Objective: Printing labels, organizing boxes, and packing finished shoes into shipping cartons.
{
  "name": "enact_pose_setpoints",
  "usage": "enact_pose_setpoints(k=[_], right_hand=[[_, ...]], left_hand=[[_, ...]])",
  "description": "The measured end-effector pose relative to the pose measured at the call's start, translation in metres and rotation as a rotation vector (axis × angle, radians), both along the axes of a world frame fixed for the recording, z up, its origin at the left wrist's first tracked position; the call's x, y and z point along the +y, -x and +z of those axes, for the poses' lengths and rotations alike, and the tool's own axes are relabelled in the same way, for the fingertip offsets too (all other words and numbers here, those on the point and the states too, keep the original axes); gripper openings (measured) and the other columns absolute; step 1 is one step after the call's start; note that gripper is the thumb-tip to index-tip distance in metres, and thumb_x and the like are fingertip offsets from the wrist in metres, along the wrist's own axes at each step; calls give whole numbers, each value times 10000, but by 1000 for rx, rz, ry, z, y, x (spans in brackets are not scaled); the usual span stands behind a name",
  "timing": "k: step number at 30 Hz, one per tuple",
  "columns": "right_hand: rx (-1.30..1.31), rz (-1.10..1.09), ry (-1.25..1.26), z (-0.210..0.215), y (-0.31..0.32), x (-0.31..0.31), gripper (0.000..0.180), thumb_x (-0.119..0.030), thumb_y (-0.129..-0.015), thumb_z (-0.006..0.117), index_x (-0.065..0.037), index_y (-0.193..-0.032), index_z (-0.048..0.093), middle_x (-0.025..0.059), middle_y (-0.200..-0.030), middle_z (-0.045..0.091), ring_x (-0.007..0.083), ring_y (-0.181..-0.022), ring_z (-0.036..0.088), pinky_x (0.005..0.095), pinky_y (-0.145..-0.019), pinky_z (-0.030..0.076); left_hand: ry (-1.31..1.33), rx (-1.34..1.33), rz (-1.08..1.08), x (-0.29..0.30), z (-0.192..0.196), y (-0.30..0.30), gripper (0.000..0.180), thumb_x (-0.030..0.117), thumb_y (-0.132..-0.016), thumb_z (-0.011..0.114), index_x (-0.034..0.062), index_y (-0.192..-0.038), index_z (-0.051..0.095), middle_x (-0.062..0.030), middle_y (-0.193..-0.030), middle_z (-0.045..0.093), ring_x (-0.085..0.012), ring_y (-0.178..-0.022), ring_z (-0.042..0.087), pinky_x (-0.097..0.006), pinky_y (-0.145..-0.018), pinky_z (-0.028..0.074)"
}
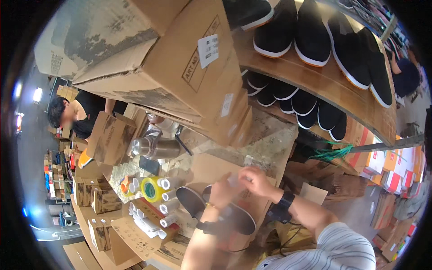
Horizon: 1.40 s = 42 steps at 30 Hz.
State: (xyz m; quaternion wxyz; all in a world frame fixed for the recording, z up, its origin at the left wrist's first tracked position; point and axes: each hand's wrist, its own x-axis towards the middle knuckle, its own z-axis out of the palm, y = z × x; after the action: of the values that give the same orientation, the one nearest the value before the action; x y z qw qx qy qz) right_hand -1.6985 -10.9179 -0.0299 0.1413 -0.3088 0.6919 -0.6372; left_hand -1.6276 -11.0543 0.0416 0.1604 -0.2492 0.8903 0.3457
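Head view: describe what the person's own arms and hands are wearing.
Both forearms are bare. The right hand has a broad black band strapped at the wrist, with a thin dark cable trailing from it. The left hand has a similar black band plus a thin gold-coloured bracelet. A white, dark-striped sleeve covers the right upper arm.

Black shoes (310, 36) w/ white soles, some orange-edged, on a brown wood shelf (333, 85). Boxes (180, 67) brown cardboard. Tape roll (152, 189) yellow-green; small rolls (167, 208) white. Flask (155, 147) silver. Sleeve (342, 249) white w/ thin dark stripes; wristbands (284, 200) black.
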Motion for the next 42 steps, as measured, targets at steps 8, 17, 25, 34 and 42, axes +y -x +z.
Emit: enact_pose_setpoints(k=[8,17,25,34,42], right_hand=[[-1326,-482,498,-114,92,-64,122,-94,-809,570,-144,-839,463,-23,-831,522,92,-635,465,224,-516,386],[-1174,-326,469,-83,58,-49,304,-152,-857,492,-141,-1159,453,1,-934,486,113,-825,450,269,-746,383],[-606,547,28,76,-84,-78,371,-107,-860,512,-40,-1206,396,6,-998,527,88,-867,484,225,-785,393],[402,332,-192,42,-40,-215,165,-106,-806,563,40,-873,523,215,-1083,445,355,-983,465,380,-813,399],[799,297,-195,3,-56,-262,242,-133,-783,571,-19,-984,501,184,-1120,434,352,-1054,419,411,-899,339]], left_hand=[[-513,504,830,-16,-11,-33,309,175,-798,597,-41,-1018,587,-143,-826,632,-124,-742,578,-263,-663,459],[-431,532,843,9,20,-103,343,216,-807,587,44,-1103,572,-130,-983,623,-170,-866,583,-275,-773,437],[-308,890,976,7,25,-152,494,92,-830,528,12,-1287,360,-152,-1204,484,-232,-1096,453,-322,-934,337],[-613,836,1056,34,93,-236,548,87,-800,582,23,-1292,350,-120,-1203,505,-207,-1082,501,-317,-902,396],[-192,948,885,61,148,-318,270,15,-722,626,-7,-991,613,-84,-865,644,-220,-791,596,-308,-713,452]])
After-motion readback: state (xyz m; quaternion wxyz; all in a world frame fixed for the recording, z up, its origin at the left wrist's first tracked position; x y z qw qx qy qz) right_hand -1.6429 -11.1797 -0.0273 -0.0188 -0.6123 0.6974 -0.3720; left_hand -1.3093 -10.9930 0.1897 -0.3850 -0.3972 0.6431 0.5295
